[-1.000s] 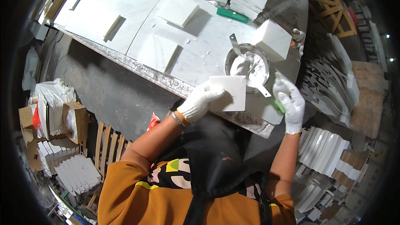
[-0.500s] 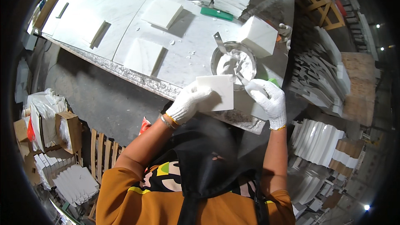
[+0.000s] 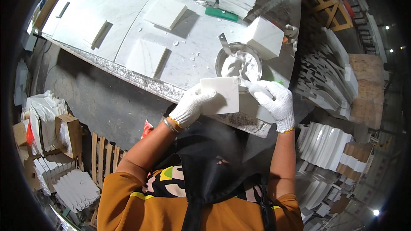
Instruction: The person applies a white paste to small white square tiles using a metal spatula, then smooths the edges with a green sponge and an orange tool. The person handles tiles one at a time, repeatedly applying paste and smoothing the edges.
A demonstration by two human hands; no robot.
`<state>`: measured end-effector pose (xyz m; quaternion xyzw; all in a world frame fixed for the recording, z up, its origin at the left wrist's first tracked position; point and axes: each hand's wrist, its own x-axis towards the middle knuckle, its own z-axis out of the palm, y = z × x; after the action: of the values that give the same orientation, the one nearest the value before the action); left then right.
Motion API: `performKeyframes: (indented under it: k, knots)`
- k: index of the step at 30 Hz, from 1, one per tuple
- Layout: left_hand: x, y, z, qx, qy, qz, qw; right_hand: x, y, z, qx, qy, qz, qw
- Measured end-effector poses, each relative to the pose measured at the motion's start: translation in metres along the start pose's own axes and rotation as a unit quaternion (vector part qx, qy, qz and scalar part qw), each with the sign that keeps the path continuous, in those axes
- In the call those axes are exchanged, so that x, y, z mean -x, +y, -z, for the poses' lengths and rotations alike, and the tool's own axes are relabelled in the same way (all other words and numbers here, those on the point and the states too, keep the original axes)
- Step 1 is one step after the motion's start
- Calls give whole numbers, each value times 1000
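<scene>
Because the paste (image 3: 234,66) sits in a round metal bowl (image 3: 218,62) near the table's close corner, both gloved hands can work beside it without much reaching. Standing here, I see the left hand (image 3: 190,106) at about seven o'clock from the bowl, closed on the left side of a square white tile (image 3: 226,97). Its thumb lies across the upper face and the other fingers seem tucked underneath, a grip that leaves most of that face bare. The tile is tipped up flat toward the person, its far edge close to the bowl's near rim; how high above the stone tabletop (image 3: 184,66) I can't judge.

At between four and five o'clock, the right hand (image 3: 276,103) has thumb and forefinger drawn narrow on a thin pale tool (image 3: 255,89), blurred in outline, pointing toward the paste. A metal spatula (image 3: 224,42) leans out at eleven o'clock, probably set that way so its handle stays clean. Between one and two o'clock stands a white block (image 3: 265,37), just beside the bowl; spare slabs (image 3: 145,57) lie well apart toward nine, leaving elbow room.
</scene>
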<state>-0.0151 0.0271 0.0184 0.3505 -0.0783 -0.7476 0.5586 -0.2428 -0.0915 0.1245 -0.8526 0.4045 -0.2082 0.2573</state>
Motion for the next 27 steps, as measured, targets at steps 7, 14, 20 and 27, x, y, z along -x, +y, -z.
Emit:
performKeyframes:
  k: [7,14,20,27]
  knots:
    - [-1,-1,1,4,-6,-4,1000,-1,-5,5,10,-49,-37,998]
    - [1,1,0,12,-9,0,1000,-1,-5,4,6,-45,-32,998]
    - [2,4,-3,4,-9,-4,1000,5,1,8,-141,-20,-118,983]
    - [1,-1,-2,-17,2,-22,1000,27,77,19,-455,123,-143,870]
